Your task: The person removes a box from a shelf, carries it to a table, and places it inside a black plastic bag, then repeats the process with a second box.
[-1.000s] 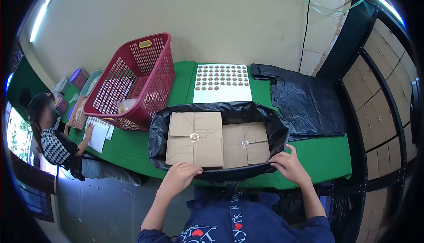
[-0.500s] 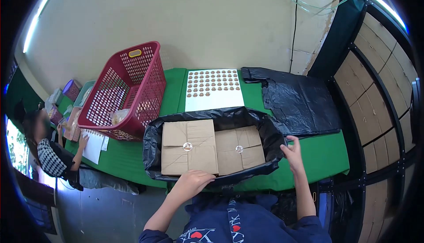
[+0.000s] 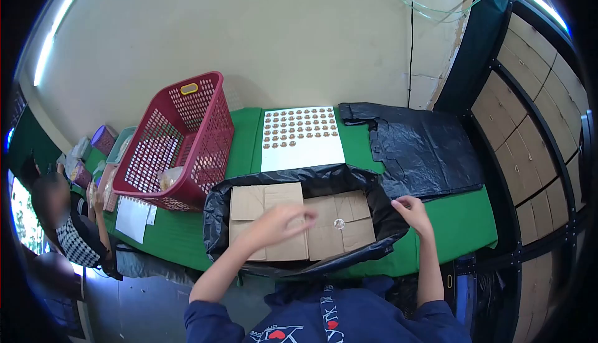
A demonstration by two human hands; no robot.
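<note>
Two cardboard boxes lie side by side in a bin lined with a black plastic bag (image 3: 217, 228). Over the left cardboard box (image 3: 249, 201) hovers my left hand (image 3: 280, 223), slightly blurred, its fingers stretched and holding nothing; it hides that box's middle. The right cardboard box (image 3: 352, 234) has a round sticker on its flaps. My right hand (image 3: 416, 216) is at the bin's right corner, thumb and fingers pinching the edge of the black bag.
A red plastic basket (image 3: 215, 125) with a small clear bag stands to the left. Behind the bin lies a sheet of round stickers (image 3: 302, 156). Folded black plastic bags (image 3: 430, 150) lie right. Cardboard boxes (image 3: 523, 162) fill the rack. A co-worker (image 3: 78, 234) is at far left.
My left hand has left the bin's front rim and moved up and over the left box. My right hand remains at the right corner. The co-worker's hand has drawn back from the paper.
</note>
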